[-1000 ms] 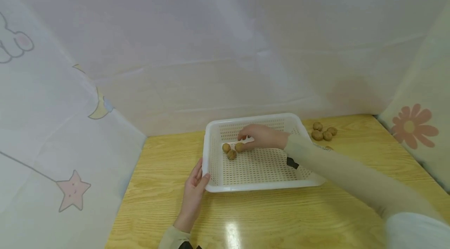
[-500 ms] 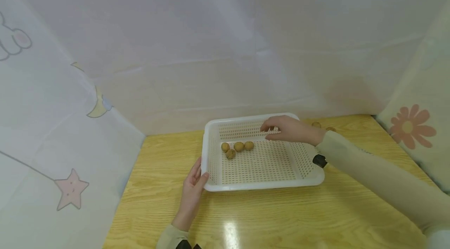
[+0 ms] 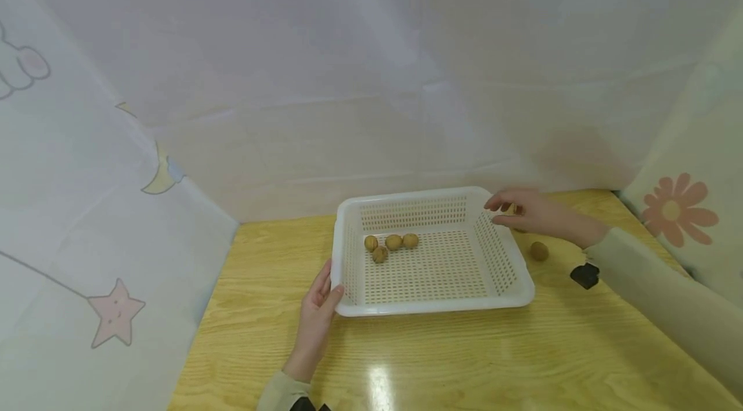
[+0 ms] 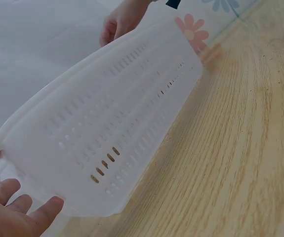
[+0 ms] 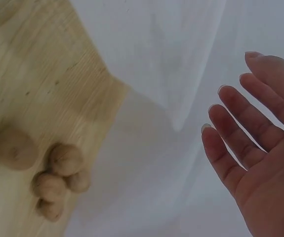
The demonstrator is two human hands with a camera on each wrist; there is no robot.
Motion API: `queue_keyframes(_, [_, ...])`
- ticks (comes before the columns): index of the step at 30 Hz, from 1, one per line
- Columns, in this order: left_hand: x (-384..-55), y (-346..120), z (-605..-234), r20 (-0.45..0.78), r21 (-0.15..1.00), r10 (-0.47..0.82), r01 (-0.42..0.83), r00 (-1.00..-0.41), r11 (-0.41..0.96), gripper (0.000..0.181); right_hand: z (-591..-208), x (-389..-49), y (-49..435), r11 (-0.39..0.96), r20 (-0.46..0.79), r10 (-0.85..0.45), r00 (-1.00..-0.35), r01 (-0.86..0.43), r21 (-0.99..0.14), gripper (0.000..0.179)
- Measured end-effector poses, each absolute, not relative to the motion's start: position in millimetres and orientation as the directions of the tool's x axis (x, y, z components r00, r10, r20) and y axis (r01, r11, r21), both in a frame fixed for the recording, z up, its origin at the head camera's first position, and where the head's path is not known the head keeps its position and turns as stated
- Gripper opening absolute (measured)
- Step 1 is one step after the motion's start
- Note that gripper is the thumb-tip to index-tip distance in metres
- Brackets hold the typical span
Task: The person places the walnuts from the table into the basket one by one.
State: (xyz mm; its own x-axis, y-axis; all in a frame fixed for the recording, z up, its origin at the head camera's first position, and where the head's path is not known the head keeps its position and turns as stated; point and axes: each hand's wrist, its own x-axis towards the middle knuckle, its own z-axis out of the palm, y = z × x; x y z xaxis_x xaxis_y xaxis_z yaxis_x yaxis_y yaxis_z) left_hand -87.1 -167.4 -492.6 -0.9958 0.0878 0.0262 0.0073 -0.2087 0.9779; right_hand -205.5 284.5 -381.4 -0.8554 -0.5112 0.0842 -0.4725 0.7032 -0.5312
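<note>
A white plastic basket [image 3: 435, 308] with slotted sides and floor sits on the table. Its left rim is gripped by my left hand [image 3: 316, 314], thumb over the edge and fingers against the outer wall. Inside, near the left end, several walnuts [image 3: 393, 242] lie close together. Over the basket's right rim is my right hand [image 3: 536, 214], fingers apart and gently bent, holding nothing. One walnut [image 3: 538, 251] rests on the table just below that hand. The right wrist view shows it with a group of walnuts [image 5: 66, 159]; in the head view the right hand mostly hides this group.
The wooden table [image 3: 429, 366] extends in front of the basket and to both sides. A pale cloth [image 3: 406, 75] hangs behind it, with printed cloth on the left and right, including a flower [image 3: 673, 211] at the right edge.
My right hand has released a walnut in the basket beside the others, then travelled right, out past the right rim. My left hand keeps its grip on the basket.
</note>
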Motion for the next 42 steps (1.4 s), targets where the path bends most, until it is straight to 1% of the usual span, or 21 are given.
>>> queue_keyframes(3, [-87,-168,-494,0.023,0.978,0.084,0.005,-0.996,-0.207,0.067,-388,-206,302,0.704,0.082,-0.488,-0.869,-0.447,-0.552,0.031])
queue_keyframes(6, [-88,-169,-494,0.024,0.978,0.083,0.006,-0.996,-0.209,0.067,-394,-206,317,0.719,0.054,-0.448,-0.893,-0.395,-0.571,0.035])
queue_keyframes(10, [-88,-169,-495,0.024,0.978,0.079,0.007,-0.997,-0.208,0.067,-404,-206,333,0.752,0.011,-0.394,-0.919,-0.329,-0.571,0.036])
queue_keyframes(14, [-89,-169,-495,0.016,0.980,0.071,0.002,-0.997,-0.201,0.067,-416,-208,351,0.774,0.023,-0.367,-0.930,-0.319,-0.547,0.035])
queue_keyframes(20, [-89,-169,-495,0.012,0.981,0.065,0.000,-0.998,-0.194,0.067,-437,-217,375,0.790,0.061,-0.360,-0.931,-0.339,-0.511,0.036])
queue_keyframes(24, [-89,-169,-495,0.015,0.980,0.066,0.002,-0.998,-0.197,0.066,-453,-226,390,0.821,0.041,-0.334,-0.942,-0.312,-0.479,0.035])
queue_keyframes(31, [-89,-167,-493,0.022,0.978,0.070,0.007,-0.997,-0.206,0.067,-473,-235,404,0.850,-0.034,-0.278,-0.960,-0.229,-0.475,0.043])
queue_keyframes(36, [-89,-167,-493,0.028,0.978,0.072,0.013,-0.997,-0.209,0.066,-481,-240,405,0.878,-0.035,-0.274,-0.961,-0.236,-0.416,0.044])
queue_keyframes(42, [-90,-166,-493,0.030,0.978,0.071,0.014,-0.997,-0.207,0.066,-486,-244,405,0.901,-0.049,-0.283,-0.958,-0.248,-0.357,0.039])
